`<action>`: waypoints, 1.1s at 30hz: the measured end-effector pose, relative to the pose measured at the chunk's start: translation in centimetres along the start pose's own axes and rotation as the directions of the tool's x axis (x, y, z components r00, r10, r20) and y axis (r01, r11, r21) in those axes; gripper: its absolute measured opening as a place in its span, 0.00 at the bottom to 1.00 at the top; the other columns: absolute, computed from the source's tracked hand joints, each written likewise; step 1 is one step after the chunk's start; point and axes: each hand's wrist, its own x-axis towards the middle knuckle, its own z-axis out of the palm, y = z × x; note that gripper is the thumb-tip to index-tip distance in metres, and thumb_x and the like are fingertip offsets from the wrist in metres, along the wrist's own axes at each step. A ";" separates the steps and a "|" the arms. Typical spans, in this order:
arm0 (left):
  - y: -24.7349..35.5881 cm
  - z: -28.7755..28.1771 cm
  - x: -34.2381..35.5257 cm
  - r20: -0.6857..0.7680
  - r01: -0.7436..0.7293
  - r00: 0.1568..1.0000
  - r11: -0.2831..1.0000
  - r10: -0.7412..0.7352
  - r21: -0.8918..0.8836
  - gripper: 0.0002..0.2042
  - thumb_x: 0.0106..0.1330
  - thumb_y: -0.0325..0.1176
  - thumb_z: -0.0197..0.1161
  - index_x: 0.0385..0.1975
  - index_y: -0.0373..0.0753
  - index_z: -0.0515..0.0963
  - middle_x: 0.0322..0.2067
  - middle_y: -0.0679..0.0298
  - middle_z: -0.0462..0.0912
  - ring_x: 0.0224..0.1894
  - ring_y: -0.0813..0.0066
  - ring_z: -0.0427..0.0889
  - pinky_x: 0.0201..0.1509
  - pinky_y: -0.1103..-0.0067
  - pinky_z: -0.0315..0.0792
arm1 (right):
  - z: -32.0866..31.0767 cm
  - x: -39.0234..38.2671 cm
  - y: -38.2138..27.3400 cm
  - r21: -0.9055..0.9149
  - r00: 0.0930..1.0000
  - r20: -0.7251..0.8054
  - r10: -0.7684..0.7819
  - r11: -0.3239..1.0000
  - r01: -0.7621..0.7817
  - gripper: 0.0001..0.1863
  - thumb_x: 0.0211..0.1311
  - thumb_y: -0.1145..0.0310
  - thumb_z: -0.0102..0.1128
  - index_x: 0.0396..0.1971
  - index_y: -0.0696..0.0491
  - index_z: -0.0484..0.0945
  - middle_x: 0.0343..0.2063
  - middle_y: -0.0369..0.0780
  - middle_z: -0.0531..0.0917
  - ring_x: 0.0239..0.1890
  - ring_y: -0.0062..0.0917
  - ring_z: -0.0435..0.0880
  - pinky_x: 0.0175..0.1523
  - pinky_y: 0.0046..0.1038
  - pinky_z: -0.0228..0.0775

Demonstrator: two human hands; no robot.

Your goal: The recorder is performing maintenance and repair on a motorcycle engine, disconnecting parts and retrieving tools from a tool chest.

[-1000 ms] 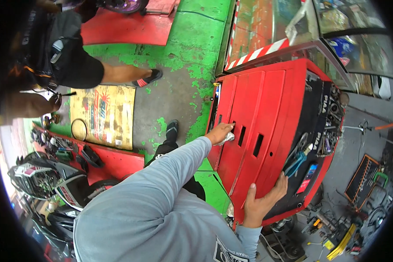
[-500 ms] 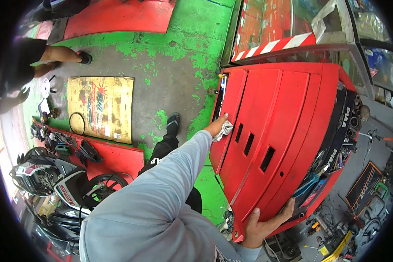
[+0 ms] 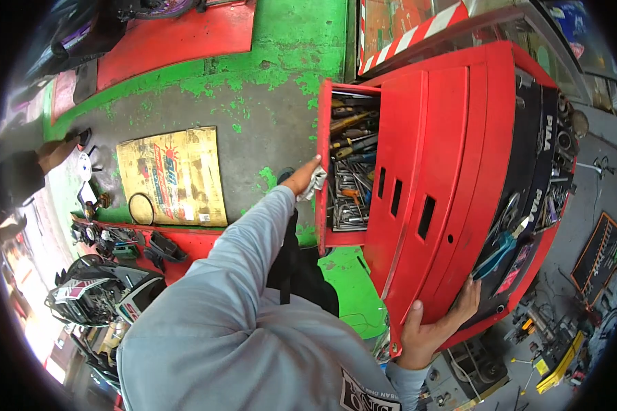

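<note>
At the red tool cabinet [image 3: 448, 164], my left hand [image 3: 303, 179] is closed round a crumpled white rag [image 3: 316, 179] and grips the front of a pulled-out drawer [image 3: 323, 229]. Inside this drawer lie screwdrivers [image 3: 355, 146] with dark and yellow handles, and a heap of metal wrenches [image 3: 352, 218]. My right hand [image 3: 437, 327] lies flat on the cabinet's near corner, thumb and fingers apart, holding nothing. By its fingertips, blue-handled pliers [image 3: 498, 253] and other tools rest on the dark mat [image 3: 528, 171] along the cabinet top.
A cardboard sheet [image 3: 185, 198] with a black ring [image 3: 141, 208] lies on the green-and-grey floor. Beyond it, a person [image 3: 27, 175] is at the left. A motorcycle [image 3: 92, 291] stands at lower left. A glass case [image 3: 418, 41] adjoins the cabinet; tools clutter the right side.
The drawer has slid out to the left, pulled by my left hand, and its tools now show. My right hand stays on the cabinet's corner. The view has shifted slightly.
</note>
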 end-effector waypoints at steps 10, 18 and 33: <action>-0.7 -6.9 -5.8 -0.078 -0.106 0.987 0.927 0.143 0.360 0.34 0.76 0.61 0.44 0.58 0.34 0.78 0.57 0.53 0.82 0.59 0.64 0.77 0.67 0.73 0.63 | 0.2 0.0 0.7 0.113 0.991 -0.117 -0.068 0.990 0.081 0.44 0.60 0.52 0.61 0.71 0.59 0.58 0.66 0.55 0.66 0.72 0.55 0.58 0.73 0.54 0.50; -4.5 -5.9 -8.9 -0.151 -0.162 0.932 0.750 0.330 0.641 0.43 0.59 0.56 0.70 0.69 0.33 0.65 0.58 0.48 0.79 0.59 0.62 0.78 0.65 0.71 0.69 | 0.5 -2.3 -1.1 0.115 0.939 -0.208 -0.274 0.946 0.302 0.31 0.61 0.57 0.61 0.62 0.56 0.68 0.62 0.49 0.72 0.67 0.50 0.65 0.69 0.51 0.57; -7.3 0.5 -10.7 -0.303 -0.044 0.867 0.668 0.394 0.743 0.50 0.51 0.41 0.68 0.77 0.44 0.49 0.51 0.40 0.81 0.52 0.41 0.81 0.58 0.60 0.75 | 28.9 -8.2 3.9 0.174 0.713 0.701 -0.016 0.973 -0.150 0.21 0.64 0.59 0.61 0.50 0.58 0.79 0.50 0.51 0.81 0.56 0.50 0.76 0.63 0.45 0.67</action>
